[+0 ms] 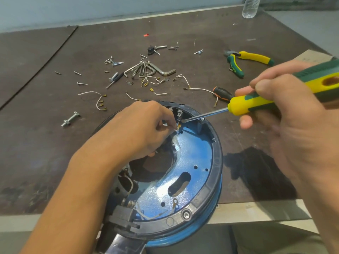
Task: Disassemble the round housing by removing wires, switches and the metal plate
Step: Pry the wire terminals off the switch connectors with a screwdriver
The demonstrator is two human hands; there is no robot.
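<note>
Loose things litter the dark brown tabletop (45,143) across the upper half of the frame: a fan of silver hex keys (146,69) at centre, scattered small screws (111,61) to their left, cut white wires with brass terminals (95,99), a silver bolt with a nut (70,119) at the left, yellow-and-green pliers (251,58) at the upper right, a small black-and-orange screwdriver (222,94), and a clear plastic bottle (250,6) at the top edge. The round black-rimmed housing (217,162) lies open side up at lower centre, overhanging the table's near edge, its speckled blue metal plate (192,153) showing on the right. The left hand (146,125) and forearm cross it and hide most of its left half. The left fingertips pinch a white wire end with a brass terminal (177,127) near the far rim. The right hand (286,107) is wrapped around a yellow-and-green screwdriver (256,104). Its long axis runs from the right edge down-left, crossing over the rim, with the tip just beside a small metal switch part (179,114) and the pinched terminal.
</note>
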